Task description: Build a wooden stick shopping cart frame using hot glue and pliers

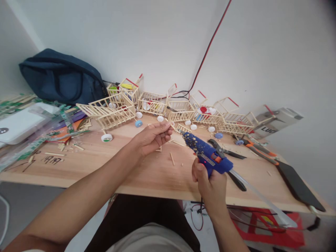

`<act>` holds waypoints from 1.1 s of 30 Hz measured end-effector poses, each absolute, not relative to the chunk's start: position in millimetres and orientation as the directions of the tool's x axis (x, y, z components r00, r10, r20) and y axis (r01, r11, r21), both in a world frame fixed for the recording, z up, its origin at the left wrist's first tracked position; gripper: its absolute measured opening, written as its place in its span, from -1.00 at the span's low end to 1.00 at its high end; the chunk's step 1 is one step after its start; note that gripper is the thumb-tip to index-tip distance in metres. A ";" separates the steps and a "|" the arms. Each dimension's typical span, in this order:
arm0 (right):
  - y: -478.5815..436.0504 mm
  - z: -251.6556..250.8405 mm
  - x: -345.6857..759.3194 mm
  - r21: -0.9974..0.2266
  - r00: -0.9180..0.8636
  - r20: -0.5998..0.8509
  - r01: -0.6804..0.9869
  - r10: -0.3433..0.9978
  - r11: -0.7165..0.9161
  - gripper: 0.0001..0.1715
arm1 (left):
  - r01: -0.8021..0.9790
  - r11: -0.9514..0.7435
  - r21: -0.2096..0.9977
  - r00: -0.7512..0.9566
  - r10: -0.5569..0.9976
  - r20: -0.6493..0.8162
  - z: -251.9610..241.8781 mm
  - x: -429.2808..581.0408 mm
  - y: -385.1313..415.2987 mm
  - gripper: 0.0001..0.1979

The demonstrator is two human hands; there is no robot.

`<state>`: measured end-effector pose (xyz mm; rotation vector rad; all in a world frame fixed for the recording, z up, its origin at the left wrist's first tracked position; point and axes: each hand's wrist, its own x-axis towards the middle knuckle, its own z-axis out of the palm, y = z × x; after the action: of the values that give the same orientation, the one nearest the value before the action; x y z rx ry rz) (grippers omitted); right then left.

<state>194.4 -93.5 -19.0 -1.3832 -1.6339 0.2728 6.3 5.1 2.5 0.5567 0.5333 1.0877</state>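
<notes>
My right hand [211, 180] is wrapped round the handle of a blue hot glue gun [207, 150], whose nozzle points left. A long clear glue stick [258, 196] sticks out of its back, and a red light glows on its side. My left hand [154, 138] pinches a short thin wooden stick [172, 125] between thumb and fingertips, with the nozzle close to its end; whether they touch I cannot tell. Behind my hands stands a row of several small carts built of wooden sticks, among them a cart with bottle-cap wheels [115, 112] at the left.
A blue bag [64, 77] leans on the wall at the back left, near a white flat device [23, 122]. Loose sticks lie about the wooden table [147, 178]. To the right are black-handled scissors [231, 153], orange-handled pliers [262, 152] and a dark phone-like slab [299, 185].
</notes>
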 end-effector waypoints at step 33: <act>-91.9 -8.5 205.6 -0.696 0.092 0.438 0.664 0.894 0.273 -0.48 | -0.612 0.310 0.727 0.340 0.934 -0.113 2.6 6.2 3.7 -0.94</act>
<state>205.6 -91.9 -8.5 -1.4592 -1.6378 0.3187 6.2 3.7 2.6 0.6452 0.5891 1.1021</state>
